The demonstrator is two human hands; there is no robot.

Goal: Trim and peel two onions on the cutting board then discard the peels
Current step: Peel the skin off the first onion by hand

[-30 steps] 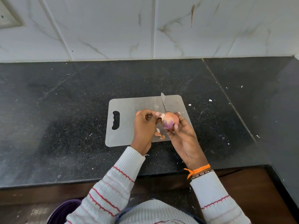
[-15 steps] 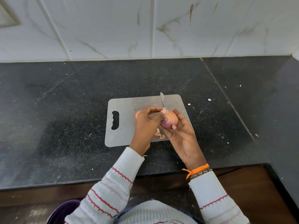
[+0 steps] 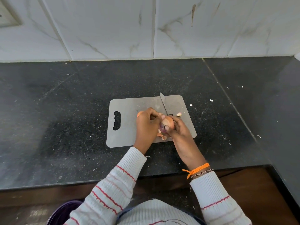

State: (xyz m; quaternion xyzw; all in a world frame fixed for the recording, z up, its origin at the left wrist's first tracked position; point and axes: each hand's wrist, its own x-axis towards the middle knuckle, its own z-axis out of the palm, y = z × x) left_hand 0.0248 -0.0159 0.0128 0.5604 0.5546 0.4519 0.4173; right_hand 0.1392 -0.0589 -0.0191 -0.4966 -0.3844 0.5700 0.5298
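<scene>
Since the earlier frame the right hand [image 3: 177, 132] has rolled over the onion [image 3: 168, 122], so its thumb now presses on the purple patch near the onion's lower side instead of cradling it from beneath. The left hand [image 3: 146, 125] has shifted little; its fingers curl in against the onion's left side, pinching at the skin. Both hands have a closed grip on the onion, holding it just above the middle of the grey cutting board [image 3: 128, 120], which lies flat on the dark speckled desk [image 3: 65, 111]. A few loose peels [image 3: 161, 135] lie on the board under the hands, and one pale scrap [image 3: 179, 114] sits near the right side of the board. A knife [image 3: 163, 103] lies on the board beyond the hands, its tip pointing toward the tiled wall. Part of a second orange onion [image 3: 139, 113] shows behind the left hand.
</scene>
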